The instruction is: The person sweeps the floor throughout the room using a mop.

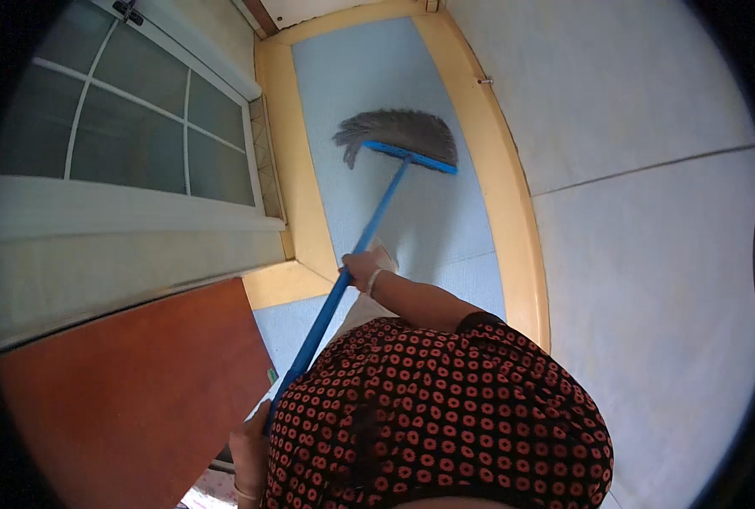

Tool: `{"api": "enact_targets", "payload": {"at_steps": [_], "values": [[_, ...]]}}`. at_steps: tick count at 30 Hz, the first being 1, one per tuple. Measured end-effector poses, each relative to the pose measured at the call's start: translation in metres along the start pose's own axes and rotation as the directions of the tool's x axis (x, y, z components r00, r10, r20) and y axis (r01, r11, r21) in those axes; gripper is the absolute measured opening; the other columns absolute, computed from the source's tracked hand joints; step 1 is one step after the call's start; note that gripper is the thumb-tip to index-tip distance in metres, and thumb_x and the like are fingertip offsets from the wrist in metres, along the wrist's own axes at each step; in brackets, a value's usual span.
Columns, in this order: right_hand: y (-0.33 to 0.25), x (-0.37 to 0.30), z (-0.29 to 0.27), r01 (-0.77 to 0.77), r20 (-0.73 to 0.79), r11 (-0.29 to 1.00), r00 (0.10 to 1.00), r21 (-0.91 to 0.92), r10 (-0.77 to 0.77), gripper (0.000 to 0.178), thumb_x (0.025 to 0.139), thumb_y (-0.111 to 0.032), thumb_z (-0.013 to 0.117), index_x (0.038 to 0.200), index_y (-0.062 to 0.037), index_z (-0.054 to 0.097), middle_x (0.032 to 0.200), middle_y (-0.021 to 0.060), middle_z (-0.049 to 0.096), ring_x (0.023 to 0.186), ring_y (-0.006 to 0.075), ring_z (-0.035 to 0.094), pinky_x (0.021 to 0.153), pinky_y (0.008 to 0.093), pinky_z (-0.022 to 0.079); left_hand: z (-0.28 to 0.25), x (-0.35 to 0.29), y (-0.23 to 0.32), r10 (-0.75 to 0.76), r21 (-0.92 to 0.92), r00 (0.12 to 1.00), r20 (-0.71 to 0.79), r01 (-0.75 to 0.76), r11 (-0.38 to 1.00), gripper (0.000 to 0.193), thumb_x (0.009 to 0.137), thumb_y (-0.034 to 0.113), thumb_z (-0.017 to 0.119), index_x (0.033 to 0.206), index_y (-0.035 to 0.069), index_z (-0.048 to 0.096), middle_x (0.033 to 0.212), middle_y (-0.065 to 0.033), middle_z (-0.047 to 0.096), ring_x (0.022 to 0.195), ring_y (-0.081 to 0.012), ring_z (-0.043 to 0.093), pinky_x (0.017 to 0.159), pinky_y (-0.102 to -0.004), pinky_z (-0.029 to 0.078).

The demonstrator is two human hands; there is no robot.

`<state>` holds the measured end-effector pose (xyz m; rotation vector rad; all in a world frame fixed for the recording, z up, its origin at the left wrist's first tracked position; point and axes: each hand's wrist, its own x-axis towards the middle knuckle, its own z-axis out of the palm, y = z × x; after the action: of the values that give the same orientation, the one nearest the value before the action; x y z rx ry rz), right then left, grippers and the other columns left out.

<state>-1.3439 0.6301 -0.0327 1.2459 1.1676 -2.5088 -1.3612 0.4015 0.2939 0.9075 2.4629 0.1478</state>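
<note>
A mop with a blue pole (384,202) runs slantwise from my left side up to the middle of the floor. Its flat blue bar (411,157) carries grey strands (407,129), which lie fanned out on the light blue floor (352,68) beyond the bar. Partway down the pole, my right hand (360,269) is closed around it. Lower, beside my hip, my left hand (248,441) grips the pole near its upper end. My shirt hides part of that hand and the pole's end.
Cream-coloured borders (470,102) edge the narrow floor. A pale tiled wall (623,212) rises on the right. On the left are a white-framed glazed door or window (131,204) and a reddish-brown panel (140,382). A small stopper (485,81) sticks out by the right wall.
</note>
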Motion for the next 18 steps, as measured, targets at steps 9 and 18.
{"api": "enact_targets", "payload": {"at_steps": [9,18], "values": [[-0.100,0.068,-0.109,0.118,-0.415,0.789,0.891,0.603,0.183,0.008,0.068,-0.008,0.049,0.070,-0.0002,0.047,0.060,0.0126,0.049,0.053,0.0243,0.051,0.048,0.0356,0.043,-0.039,0.193,0.064,0.281,0.147,0.940,0.193,-0.311,0.939,0.027,0.070,0.023,0.055,0.090,0.006,0.051,0.055,-0.0111,0.051,0.050,-0.0261,0.052,0.045,-0.0350,0.040],[-0.164,0.124,-0.167,0.151,-0.391,0.621,0.880,0.769,0.270,0.010,0.070,-0.013,0.045,0.074,-0.0048,0.042,0.064,0.0100,0.046,0.055,0.0218,0.046,0.049,0.0337,0.040,-0.094,0.289,0.131,0.356,0.226,0.912,0.205,-0.398,0.889,0.025,0.068,0.029,0.057,0.081,0.009,0.050,0.056,-0.0089,0.052,0.052,-0.0237,0.053,0.048,-0.0354,0.040]]}}
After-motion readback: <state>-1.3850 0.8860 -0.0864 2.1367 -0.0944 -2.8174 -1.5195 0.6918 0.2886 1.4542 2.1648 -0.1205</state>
